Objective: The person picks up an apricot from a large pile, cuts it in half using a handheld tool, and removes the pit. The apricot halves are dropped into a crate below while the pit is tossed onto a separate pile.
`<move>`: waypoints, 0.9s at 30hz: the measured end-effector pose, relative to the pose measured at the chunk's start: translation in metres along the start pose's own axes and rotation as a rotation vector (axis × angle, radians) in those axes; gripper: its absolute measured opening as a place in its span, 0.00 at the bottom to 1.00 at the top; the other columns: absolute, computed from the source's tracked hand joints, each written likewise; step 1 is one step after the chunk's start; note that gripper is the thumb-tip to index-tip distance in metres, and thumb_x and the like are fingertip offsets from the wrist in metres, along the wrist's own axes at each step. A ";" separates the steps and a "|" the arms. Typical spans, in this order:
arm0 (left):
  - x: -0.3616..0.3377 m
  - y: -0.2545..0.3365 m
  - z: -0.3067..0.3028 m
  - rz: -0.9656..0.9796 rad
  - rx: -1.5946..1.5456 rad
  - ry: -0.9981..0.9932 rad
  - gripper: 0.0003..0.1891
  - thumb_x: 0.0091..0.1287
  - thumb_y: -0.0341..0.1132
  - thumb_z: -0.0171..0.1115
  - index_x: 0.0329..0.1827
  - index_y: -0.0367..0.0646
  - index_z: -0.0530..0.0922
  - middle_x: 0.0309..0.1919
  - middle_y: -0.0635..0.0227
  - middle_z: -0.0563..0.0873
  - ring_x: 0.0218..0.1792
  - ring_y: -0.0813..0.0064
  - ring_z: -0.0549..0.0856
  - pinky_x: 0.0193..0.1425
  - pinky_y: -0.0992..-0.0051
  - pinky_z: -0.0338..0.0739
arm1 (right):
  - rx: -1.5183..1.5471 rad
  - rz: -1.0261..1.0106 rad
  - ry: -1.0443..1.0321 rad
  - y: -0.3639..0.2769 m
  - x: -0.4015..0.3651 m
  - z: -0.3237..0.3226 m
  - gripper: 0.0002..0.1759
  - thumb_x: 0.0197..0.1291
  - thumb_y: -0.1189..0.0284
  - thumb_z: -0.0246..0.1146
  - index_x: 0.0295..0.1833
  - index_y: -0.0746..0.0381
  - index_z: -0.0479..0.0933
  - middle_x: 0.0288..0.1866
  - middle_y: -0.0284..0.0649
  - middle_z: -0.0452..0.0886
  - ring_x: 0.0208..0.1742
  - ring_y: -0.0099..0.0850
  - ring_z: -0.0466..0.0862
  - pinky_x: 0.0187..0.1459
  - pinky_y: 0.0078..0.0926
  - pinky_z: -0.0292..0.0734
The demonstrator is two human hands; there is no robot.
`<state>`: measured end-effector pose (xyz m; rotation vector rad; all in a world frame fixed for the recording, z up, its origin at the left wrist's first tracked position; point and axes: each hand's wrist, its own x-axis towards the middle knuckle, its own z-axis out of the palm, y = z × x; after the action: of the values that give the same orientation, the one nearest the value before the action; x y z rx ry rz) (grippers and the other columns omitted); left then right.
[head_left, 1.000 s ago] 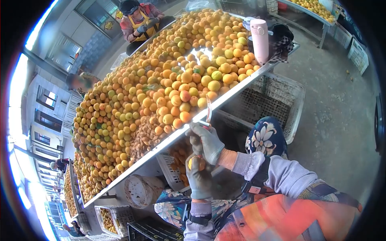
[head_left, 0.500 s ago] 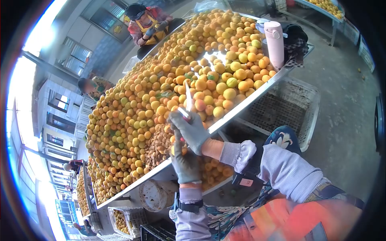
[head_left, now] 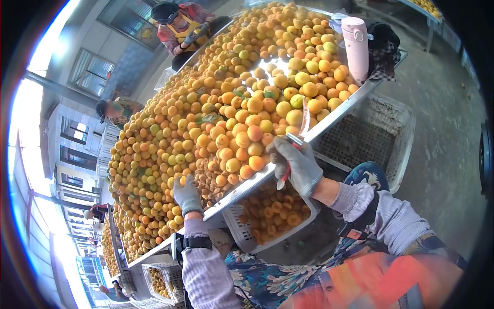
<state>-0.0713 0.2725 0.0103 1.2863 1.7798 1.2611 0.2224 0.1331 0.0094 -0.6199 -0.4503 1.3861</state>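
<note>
My right hand (head_left: 298, 167), in a grey glove, is closed around a knife (head_left: 294, 141) with a curved blade; the blade points up over the table edge, and a red part of the handle shows below the fingers. My left hand (head_left: 187, 196), also gloved, reaches onto the apricots (head_left: 170, 149) at the near side of the heap, its fingers at one orange apricot (head_left: 182, 181). Beside it on the table lies a small brown pile of pits (head_left: 208, 180). Under the edge, a white crate (head_left: 234, 226) holds halved apricots (head_left: 278, 211).
A pink bottle (head_left: 355, 49) and dark cloth (head_left: 382, 49) stand at the table's right corner. An empty-looking crate (head_left: 406, 149) sits on the floor below. Across the table sits a co-worker (head_left: 180, 28), with another person (head_left: 121, 110) further left. The metal table edge (head_left: 247, 185) runs diagonally before me.
My hands, together before, are now apart: the left has moved left onto the heap, the right has moved right with the knife. The crate of halves shows more fully.
</note>
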 end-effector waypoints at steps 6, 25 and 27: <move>-0.083 0.010 -0.017 0.128 0.155 -0.182 0.12 0.63 0.35 0.64 0.45 0.38 0.77 0.28 0.68 0.81 0.27 0.76 0.81 0.32 0.77 0.78 | 0.086 0.033 0.118 -0.020 0.005 -0.012 0.13 0.68 0.62 0.56 0.38 0.61 0.76 0.26 0.30 0.75 0.19 0.16 0.72 0.22 0.15 0.70; 0.119 -0.047 0.137 0.560 0.877 -0.242 0.33 0.56 0.48 0.65 0.63 0.43 0.71 0.55 0.50 0.80 0.55 0.57 0.81 0.58 0.65 0.74 | 0.149 0.267 0.068 -0.016 0.007 -0.019 0.15 0.68 0.61 0.58 0.40 0.63 0.77 0.28 0.33 0.75 0.20 0.19 0.75 0.17 0.16 0.73; 0.182 -0.093 0.143 0.670 0.983 -0.309 0.34 0.53 0.48 0.66 0.63 0.44 0.73 0.56 0.48 0.79 0.55 0.56 0.80 0.59 0.64 0.73 | 0.126 0.283 0.074 -0.016 0.009 -0.018 0.16 0.67 0.60 0.58 0.41 0.64 0.77 0.28 0.34 0.75 0.19 0.20 0.76 0.14 0.19 0.75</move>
<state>-0.0455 0.4846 -0.1178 2.6075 1.8299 0.3300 0.2476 0.1385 0.0053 -0.6468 -0.2191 1.6401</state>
